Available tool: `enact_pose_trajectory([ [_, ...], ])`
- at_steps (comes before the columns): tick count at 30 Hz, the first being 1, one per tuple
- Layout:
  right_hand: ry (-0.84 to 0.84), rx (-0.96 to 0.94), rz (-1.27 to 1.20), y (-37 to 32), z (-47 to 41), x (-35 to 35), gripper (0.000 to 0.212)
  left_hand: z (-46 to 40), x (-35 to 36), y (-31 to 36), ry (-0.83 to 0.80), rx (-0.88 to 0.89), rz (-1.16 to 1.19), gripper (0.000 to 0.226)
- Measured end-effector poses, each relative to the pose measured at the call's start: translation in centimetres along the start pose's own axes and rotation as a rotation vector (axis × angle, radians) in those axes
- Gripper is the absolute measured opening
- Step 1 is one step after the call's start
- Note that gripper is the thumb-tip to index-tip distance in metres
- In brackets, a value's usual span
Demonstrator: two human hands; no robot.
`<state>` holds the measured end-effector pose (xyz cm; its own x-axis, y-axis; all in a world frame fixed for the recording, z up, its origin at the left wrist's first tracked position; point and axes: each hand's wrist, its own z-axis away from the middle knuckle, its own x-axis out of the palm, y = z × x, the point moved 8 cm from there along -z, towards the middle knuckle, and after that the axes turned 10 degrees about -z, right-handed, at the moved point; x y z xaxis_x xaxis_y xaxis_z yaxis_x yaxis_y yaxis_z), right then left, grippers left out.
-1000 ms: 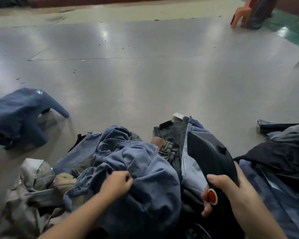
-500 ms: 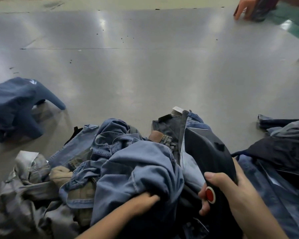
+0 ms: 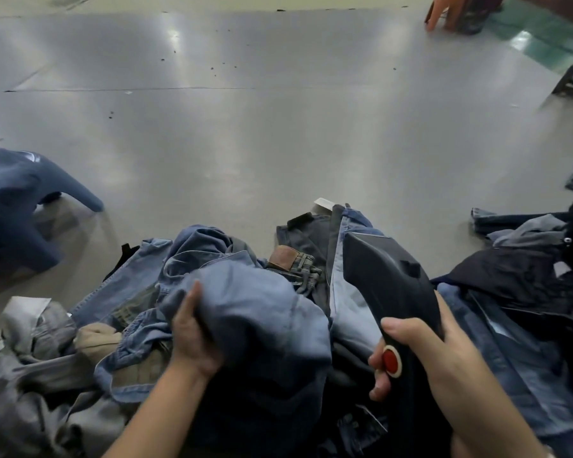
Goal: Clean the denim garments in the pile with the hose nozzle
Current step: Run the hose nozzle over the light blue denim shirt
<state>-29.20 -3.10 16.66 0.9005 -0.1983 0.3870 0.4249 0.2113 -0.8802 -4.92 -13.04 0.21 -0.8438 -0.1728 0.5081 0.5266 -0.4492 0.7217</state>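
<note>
The left hand [image 3: 192, 338] is gripping a fold of light-blue denim [image 3: 252, 312] on top of the pile [image 3: 139, 328], fingers curled into the cloth, probably bunching it up so one face is turned toward the tool. The right hand [image 3: 424, 355] is wrapping around the handle of the black nozzle [image 3: 387, 285], thumb lying just beside the red button [image 3: 390, 360]; its head is pointing forward and up, just right of the held denim, so it looks ready to be swung onto the cloth. The pile is lying on the grey floor [image 3: 278, 143], spreading under and to both sides of the hands. Ahead of the hands the floor is lying open and wide. A separate dark-blue garment [image 3: 17, 209] is sitting well off to the left, and darker jeans [image 3: 516, 279] are crowding the right side, leaving little room there.
</note>
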Motion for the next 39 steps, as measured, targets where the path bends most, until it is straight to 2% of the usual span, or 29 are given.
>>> enact_pose_trajectory([
  [2,0.024,-0.002,-0.021,-0.2,0.0,-0.2,0.023,-0.7,-2.6,2.0,0.044,0.032,-0.002,0.048],
  [3,0.035,-0.004,-0.016,-0.3,-0.1,-0.2,0.025,-0.9,-4.7,2.1,0.160,-0.011,-0.010,0.045],
  [5,0.036,-0.017,0.003,-0.3,-0.2,-0.4,0.018,-0.9,-10.1,1.0,0.469,-0.117,-0.073,0.047],
  [6,0.026,-0.023,0.021,-0.1,-0.3,-0.5,0.021,0.0,-12.6,0.5,0.656,-0.130,-0.131,0.051],
  [8,0.012,-0.015,0.053,0.2,-0.2,-0.5,0.032,3.1,-15.5,1.1,1.070,-0.012,-0.410,0.059],
  [9,0.005,-0.012,0.064,0.3,-0.1,-0.3,0.033,4.2,-15.2,1.4,1.163,0.085,-0.556,0.061],
  [11,-0.008,-0.007,0.068,0.5,0.0,-0.1,0.033,4.9,-13.3,-0.5,1.115,0.147,-0.743,0.058],
  [12,-0.012,-0.008,0.066,0.6,0.0,0.0,0.033,5.1,-12.8,-2.8,1.069,0.079,-0.745,0.057],
  [15,-0.026,0.011,0.069,1.1,0.0,0.1,0.035,6.4,-12.0,-10.1,0.966,-0.285,-0.509,0.077],
  [17,-0.005,0.020,0.069,1.4,-0.1,0.0,0.029,6.1,-11.2,-11.9,0.858,-0.369,-0.389,0.094],
  [18,0.009,0.025,0.070,1.5,-0.1,-0.1,0.024,5.2,-10.7,-11.8,0.781,-0.392,-0.374,0.095],
  [20,0.029,0.041,0.072,1.8,-0.1,-0.1,0.016,2.9,-9.6,-10.9,0.604,-0.393,-0.365,0.078],
  [22,0.035,0.063,0.073,2.1,-0.1,-0.2,0.017,1.1,-8.1,-9.0,0.472,-0.290,-0.320,0.054],
  [25,0.024,0.090,0.067,2.4,0.1,0.3,0.016,1.0,-5.3,-5.8,0.331,-0.142,-0.249,0.042],
  [28,-0.013,0.137,0.033,3.2,0.6,1.1,0.016,2.1,-5.1,-4.8,0.313,-0.090,-0.244,0.040],
  [32,-0.024,0.297,0.026,7.1,1.6,1.9,0.034,3.3,-4.8,-6.8,0.283,-0.201,-0.053,0.042],
  [35,0.018,0.463,-0.007,11.3,2.5,2.5,0.023,4.3,-4.1,-8.2,0.291,-0.228,-0.064,0.044],
  [39,0.101,0.623,-0.034,15.9,3.1,2.8,0.026,5.4,-4.3,-10.3,0.307,-0.280,-0.091,0.046],
])
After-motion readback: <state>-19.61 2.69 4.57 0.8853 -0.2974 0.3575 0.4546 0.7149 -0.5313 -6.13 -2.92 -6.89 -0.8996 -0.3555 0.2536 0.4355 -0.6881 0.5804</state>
